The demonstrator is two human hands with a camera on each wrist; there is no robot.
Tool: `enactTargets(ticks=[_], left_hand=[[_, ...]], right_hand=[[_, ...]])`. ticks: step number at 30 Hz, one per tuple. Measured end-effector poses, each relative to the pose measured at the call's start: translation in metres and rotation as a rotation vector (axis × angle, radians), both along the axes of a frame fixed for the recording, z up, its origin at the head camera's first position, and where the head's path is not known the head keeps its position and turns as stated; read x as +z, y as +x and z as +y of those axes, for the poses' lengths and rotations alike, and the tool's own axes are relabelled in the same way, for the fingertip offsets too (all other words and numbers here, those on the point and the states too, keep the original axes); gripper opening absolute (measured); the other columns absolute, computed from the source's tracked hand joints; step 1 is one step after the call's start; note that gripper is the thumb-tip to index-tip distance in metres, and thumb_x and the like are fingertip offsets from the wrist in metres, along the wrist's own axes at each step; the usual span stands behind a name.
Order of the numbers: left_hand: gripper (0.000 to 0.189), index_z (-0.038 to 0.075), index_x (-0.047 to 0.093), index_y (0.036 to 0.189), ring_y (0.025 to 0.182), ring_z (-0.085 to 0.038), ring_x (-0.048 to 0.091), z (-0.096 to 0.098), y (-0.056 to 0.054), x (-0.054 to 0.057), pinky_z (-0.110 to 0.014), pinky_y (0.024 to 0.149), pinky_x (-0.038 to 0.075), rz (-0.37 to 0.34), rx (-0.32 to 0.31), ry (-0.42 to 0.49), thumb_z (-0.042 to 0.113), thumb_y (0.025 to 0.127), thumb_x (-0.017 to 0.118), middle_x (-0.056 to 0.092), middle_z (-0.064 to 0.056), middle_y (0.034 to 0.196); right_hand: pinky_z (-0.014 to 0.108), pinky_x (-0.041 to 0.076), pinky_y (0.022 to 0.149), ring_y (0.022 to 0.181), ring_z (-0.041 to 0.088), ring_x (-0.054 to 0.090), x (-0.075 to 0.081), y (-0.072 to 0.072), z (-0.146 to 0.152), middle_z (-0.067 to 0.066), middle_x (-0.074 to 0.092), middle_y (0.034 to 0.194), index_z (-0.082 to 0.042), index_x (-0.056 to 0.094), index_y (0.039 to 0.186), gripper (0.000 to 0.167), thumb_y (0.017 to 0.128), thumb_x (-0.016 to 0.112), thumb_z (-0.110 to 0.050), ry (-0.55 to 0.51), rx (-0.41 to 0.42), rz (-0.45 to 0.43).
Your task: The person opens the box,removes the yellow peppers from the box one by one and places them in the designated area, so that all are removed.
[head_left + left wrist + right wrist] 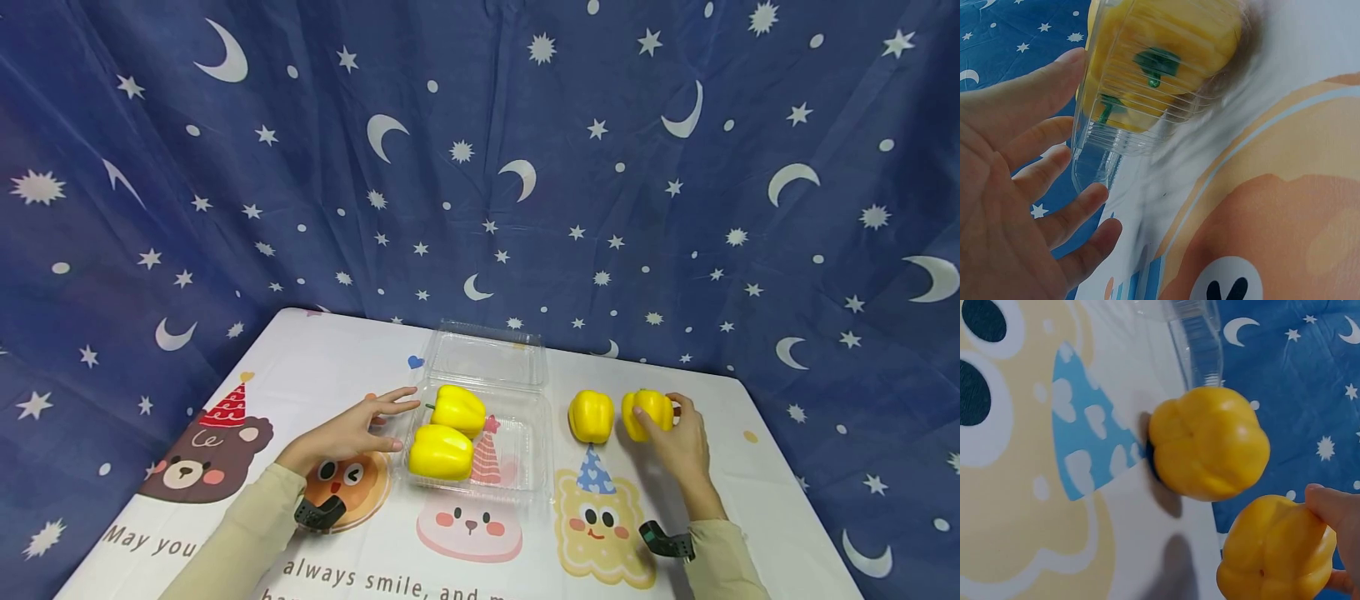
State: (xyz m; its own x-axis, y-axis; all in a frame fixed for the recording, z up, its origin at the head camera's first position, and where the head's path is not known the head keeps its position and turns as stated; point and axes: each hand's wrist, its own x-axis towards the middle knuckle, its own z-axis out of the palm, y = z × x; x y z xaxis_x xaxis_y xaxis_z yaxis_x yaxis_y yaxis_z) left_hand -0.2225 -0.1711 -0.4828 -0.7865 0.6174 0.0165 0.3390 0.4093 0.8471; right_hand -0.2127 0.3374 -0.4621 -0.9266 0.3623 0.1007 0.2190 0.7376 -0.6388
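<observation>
Two yellow bell peppers, one behind (459,410) and one in front (441,452), lie in the left half of a clear plastic clamshell box (517,479). My left hand (358,429) is at the box's left side, fingers spread, fingertips right at the wall. In the left wrist view green stems (1157,62) show through the ribbed plastic. My right hand (681,433) grips another yellow bell pepper (647,414) between thumb and fingers; its shadow falls on the cloth in the right wrist view. Just left of it a further yellow bell pepper (591,417) sits on the table.
The box's lid (487,360) lies folded back toward the rear. A white cloth with cartoon prints covers the table (337,358). Behind it hangs a dark blue curtain (480,208) with moons and stars.
</observation>
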Motion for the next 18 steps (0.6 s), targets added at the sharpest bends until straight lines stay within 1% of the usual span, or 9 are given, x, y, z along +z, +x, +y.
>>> enactTargets(ticks=[4,9,18], left_hand=[[0.069,0.005,0.044,0.152,0.154,-0.048,0.020,0.000,0.000,-0.001,-0.067,0.116,0.034,0.001,0.002,-0.003,0.023,0.092,0.073,0.023,-0.015,0.169],[0.069,0.006,0.044,0.152,0.154,-0.047,0.020,0.000,0.000,-0.001,-0.067,0.116,0.034,0.000,0.008,-0.007,0.023,0.092,0.073,0.023,-0.014,0.169],[0.069,0.007,0.044,0.153,0.154,-0.046,0.020,0.000,0.000,-0.001,-0.067,0.116,0.034,0.003,0.006,-0.011,0.023,0.092,0.073,0.023,-0.014,0.169]], right_hand=[[0.057,0.044,0.092,0.113,0.045,0.049,-0.007,-0.004,0.003,0.031,0.048,0.130,0.002,0.038,0.147,0.076,0.093,0.066,-0.045,0.014,0.006,-0.010],[0.060,0.045,0.094,0.115,0.046,0.051,-0.012,-0.007,0.002,0.031,0.047,0.132,0.001,0.037,0.147,0.076,0.094,0.066,-0.045,0.047,0.010,-0.036],[0.059,0.049,0.088,0.111,0.048,0.055,-0.017,-0.008,-0.003,0.031,0.046,0.131,-0.002,0.036,0.148,0.077,0.093,0.065,-0.048,0.088,-0.007,-0.089]])
